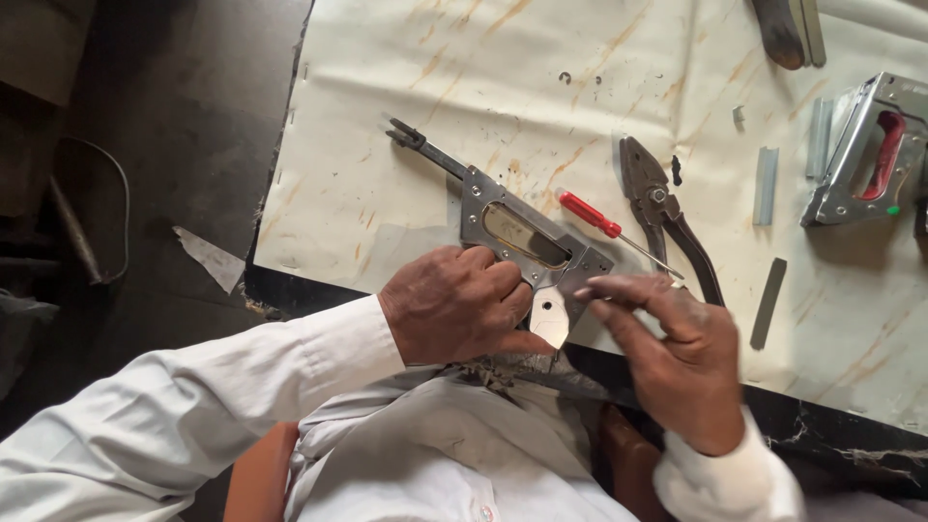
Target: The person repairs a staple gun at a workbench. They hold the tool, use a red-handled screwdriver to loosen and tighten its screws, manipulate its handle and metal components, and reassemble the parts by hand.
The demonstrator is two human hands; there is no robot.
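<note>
A metal staple gun body (517, 232) lies flat on the white sheet (387, 145), its thin rod end pointing to the upper left. My left hand (454, 304) is closed on its near end and presses a small flat metal plate (549, 317) against it with the thumb. My right hand (667, 353) reaches in from the right, its fingertips touching the body's lower right corner beside that plate. A red-handled screwdriver (592, 217) lies just past the body.
Dark pliers (662, 208) lie right of the screwdriver. Staple strips (766, 186) and a dark metal bar (769, 302) lie further right. A second staple gun (865, 155) with a red insert sits at the right edge. The table's dark front edge (822, 425) runs below.
</note>
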